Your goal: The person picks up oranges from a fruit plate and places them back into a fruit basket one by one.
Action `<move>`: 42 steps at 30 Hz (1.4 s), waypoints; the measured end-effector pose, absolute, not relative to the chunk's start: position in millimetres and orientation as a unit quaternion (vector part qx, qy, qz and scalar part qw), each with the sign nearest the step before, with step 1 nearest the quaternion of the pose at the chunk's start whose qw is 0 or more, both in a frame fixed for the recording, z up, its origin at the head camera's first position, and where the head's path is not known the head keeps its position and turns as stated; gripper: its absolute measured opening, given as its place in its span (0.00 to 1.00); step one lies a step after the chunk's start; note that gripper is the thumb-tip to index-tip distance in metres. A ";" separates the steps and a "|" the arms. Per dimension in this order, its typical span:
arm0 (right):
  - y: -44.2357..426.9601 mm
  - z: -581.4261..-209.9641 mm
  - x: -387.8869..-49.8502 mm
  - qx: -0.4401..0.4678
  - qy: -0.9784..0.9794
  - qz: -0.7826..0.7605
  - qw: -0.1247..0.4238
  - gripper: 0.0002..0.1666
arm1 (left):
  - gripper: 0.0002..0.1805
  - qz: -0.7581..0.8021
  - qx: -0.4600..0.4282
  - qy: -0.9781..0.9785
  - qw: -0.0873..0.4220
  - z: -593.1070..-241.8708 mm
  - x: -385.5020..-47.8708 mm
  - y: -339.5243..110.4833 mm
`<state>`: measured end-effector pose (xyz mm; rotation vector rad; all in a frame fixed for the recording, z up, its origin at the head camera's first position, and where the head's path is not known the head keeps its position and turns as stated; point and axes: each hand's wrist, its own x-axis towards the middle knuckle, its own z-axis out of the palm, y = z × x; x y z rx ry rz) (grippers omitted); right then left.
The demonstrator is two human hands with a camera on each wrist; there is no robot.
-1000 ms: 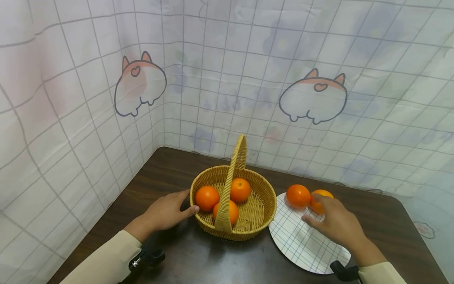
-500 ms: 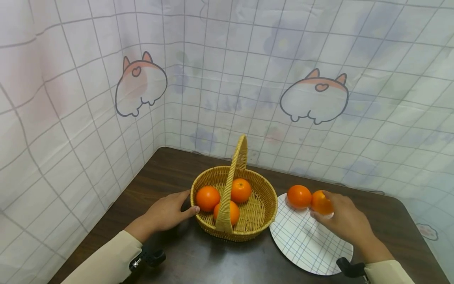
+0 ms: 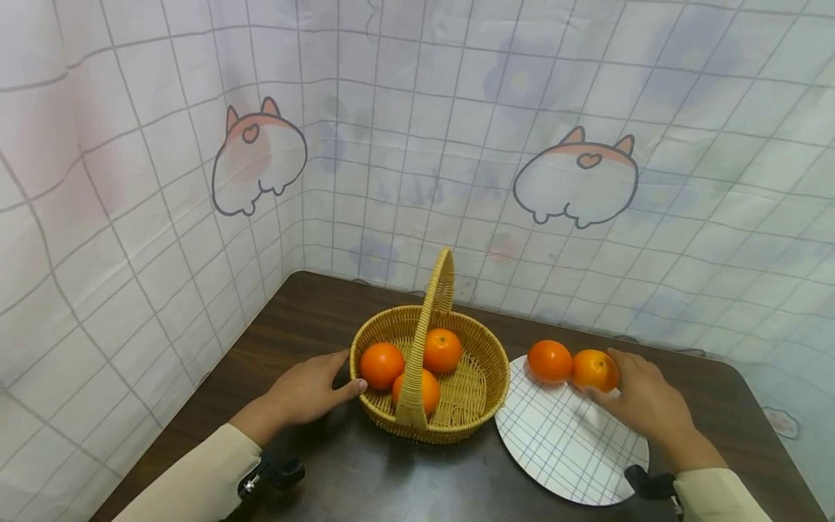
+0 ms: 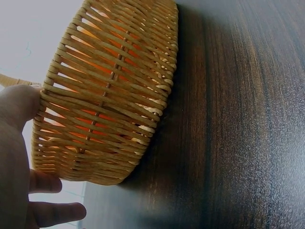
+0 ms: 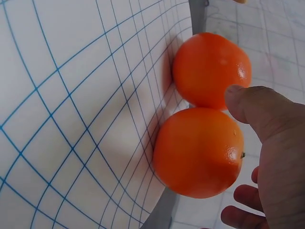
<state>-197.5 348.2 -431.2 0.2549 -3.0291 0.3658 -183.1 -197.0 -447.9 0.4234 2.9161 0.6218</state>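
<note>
A yellow wicker basket (image 3: 485, 333) with an arched handle holds three oranges, one of them (image 3: 381, 365) near its left side. My left hand (image 3: 303, 390) rests against the left side, thumb at the rim; in the left wrist view, two fingers of that hand (image 4: 14, 138) extend straight beside the woven wall (image 4: 107, 90). Two more oranges (image 3: 550, 362) (image 3: 595, 370) sit side by side at the back of a white gridded plate (image 3: 567, 449). My right hand (image 3: 652, 406) is spread beside the right one; in the right wrist view, its thumb (image 5: 248, 102) overlaps the farther orange (image 5: 209, 69).
The dark wooden table (image 3: 430, 482) runs under the basket and plate. A white gridded curtain (image 3: 417, 145) with cartoon prints stands along its back and left edges.
My right hand has moved right, from over the right-hand orange to its right side, uncovering more of that orange. The left hand and the basket have stayed put.
</note>
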 end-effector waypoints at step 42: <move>350.2 -437.3 -196.9 0.043 -0.990 0.131 0.017 0.58 | 0.48 0.212 0.135 0.965 0.069 -446.4 -182.3 -197.5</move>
